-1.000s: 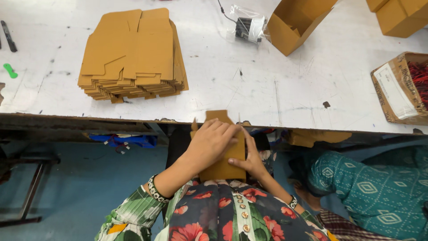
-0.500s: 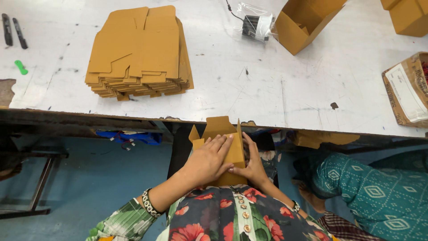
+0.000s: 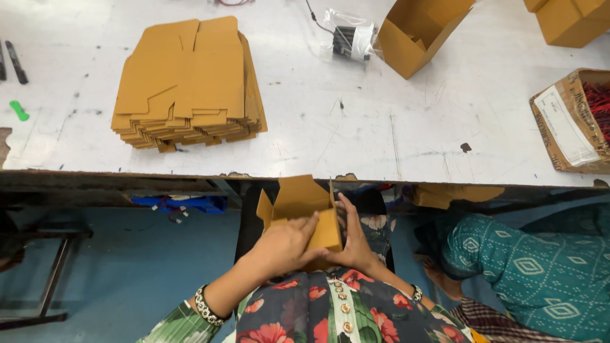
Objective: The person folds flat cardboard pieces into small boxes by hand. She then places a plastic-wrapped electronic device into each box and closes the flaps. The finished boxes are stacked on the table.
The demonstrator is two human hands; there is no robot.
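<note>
Both my hands hold a small brown cardboard box (image 3: 304, 204) in my lap, just below the edge of the white table (image 3: 356, 136). Its flaps stand open toward the table. My left hand (image 3: 283, 246) grips the box's near side from the left, fingers over the front panel. On the right side, my right hand (image 3: 353, 238) presses flat against the box wall. A stack of flat brown box blanks (image 3: 190, 82) lies on the table at upper left.
An open brown box (image 3: 419, 32) lies on its side at the table's far edge beside a bagged black part (image 3: 349, 39). A carton with red pieces (image 3: 575, 121) sits at the right. A green item (image 3: 19, 110) and dark tools (image 3: 16, 61) lie far left. Another person in teal cloth (image 3: 527, 267) sits lower right.
The flat blank in my hands has been opened into a box shape with its flaps spread. My hands shifted from covering it to gripping its sides.
</note>
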